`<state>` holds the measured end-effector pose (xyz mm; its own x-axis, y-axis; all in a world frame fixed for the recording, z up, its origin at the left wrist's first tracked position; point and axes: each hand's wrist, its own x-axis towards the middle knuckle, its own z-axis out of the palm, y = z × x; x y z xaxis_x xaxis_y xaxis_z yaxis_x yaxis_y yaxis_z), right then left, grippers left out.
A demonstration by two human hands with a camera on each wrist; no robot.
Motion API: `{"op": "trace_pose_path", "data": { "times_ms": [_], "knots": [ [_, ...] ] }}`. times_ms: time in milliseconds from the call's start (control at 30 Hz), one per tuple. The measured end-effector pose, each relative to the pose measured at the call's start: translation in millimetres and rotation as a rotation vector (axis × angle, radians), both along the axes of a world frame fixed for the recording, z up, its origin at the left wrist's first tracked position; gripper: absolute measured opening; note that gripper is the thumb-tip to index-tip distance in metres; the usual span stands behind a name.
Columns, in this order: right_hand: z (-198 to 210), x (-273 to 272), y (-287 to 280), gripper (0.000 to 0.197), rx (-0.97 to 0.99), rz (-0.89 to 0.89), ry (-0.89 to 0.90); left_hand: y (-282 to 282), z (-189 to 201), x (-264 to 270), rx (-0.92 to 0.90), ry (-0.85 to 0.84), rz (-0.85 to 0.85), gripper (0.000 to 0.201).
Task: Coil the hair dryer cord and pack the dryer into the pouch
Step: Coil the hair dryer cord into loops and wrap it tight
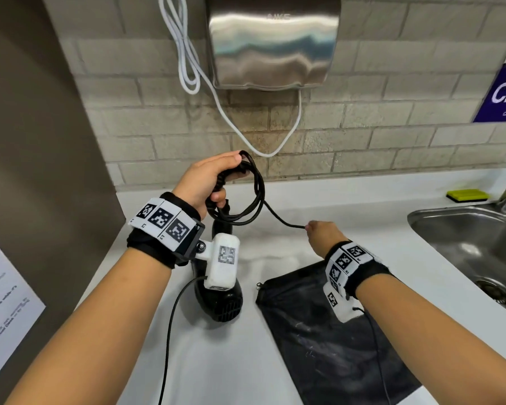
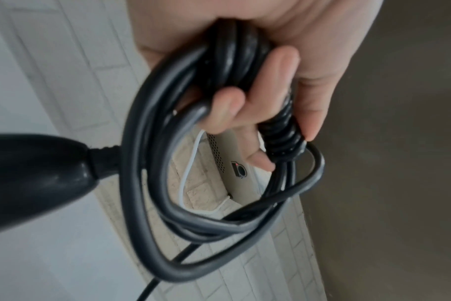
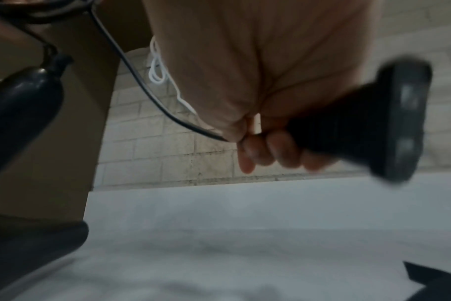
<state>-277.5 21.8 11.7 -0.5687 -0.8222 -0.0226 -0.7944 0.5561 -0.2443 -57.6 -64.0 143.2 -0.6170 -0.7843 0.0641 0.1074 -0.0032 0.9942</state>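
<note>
The black hair dryer (image 1: 221, 299) lies on the white counter, partly hidden behind my left wrist camera. My left hand (image 1: 209, 182) is raised above it and grips several loops of the black cord (image 1: 254, 197); the left wrist view shows the fingers (image 2: 283, 81) curled round the coil (image 2: 147, 163) and its ribbed strain relief. From the coil one strand runs right to my right hand (image 1: 323, 233), which holds the black plug (image 3: 361, 130) at the cord's end. The black pouch (image 1: 319, 325) lies flat on the counter under my right wrist.
A steel sink (image 1: 473, 247) and tap are at the right, with a yellow sponge (image 1: 468, 195) behind them. A steel hand dryer (image 1: 272, 42) with a white cable (image 1: 187, 59) hangs on the tiled wall. A brown panel (image 1: 38, 141) stands on the left.
</note>
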Motion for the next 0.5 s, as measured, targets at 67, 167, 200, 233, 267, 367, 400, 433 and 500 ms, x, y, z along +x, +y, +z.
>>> {"op": "trace_pose_path", "data": {
  "times_ms": [67,167,200,233,267,367,400,433,500],
  "knots": [
    [4,5,-3,0.029,0.007,-0.004,-0.004,1,1,3,-0.029,0.004,-0.049,0.018],
    [25,18,-5,0.031,-0.225,-0.038,-0.115,1,4,8,-0.07,0.015,-0.091,0.021],
    [35,26,-6,0.03,-0.392,-0.005,-0.175,1,4,10,-0.078,0.017,-0.101,0.021],
    [49,38,-5,0.026,-0.588,0.054,-0.238,1,5,11,-0.087,0.012,-0.108,0.022],
    [63,52,-3,0.023,-0.783,0.13,-0.286,0,4,12,-0.099,0.001,-0.11,0.021],
    [101,93,0,0.027,-1.083,0.423,-0.349,-2,4,13,-0.148,-0.022,-0.108,0.022],
    [107,102,-1,0.03,-1.097,0.493,-0.358,-2,3,13,-0.169,-0.021,-0.11,0.022],
    [111,108,-2,0.032,-1.092,0.535,-0.352,-3,3,13,-0.186,-0.016,-0.113,0.022],
    [114,116,-7,0.03,-1.071,0.547,-0.319,-4,4,13,-0.206,-0.012,-0.115,0.024]
  ]
}}
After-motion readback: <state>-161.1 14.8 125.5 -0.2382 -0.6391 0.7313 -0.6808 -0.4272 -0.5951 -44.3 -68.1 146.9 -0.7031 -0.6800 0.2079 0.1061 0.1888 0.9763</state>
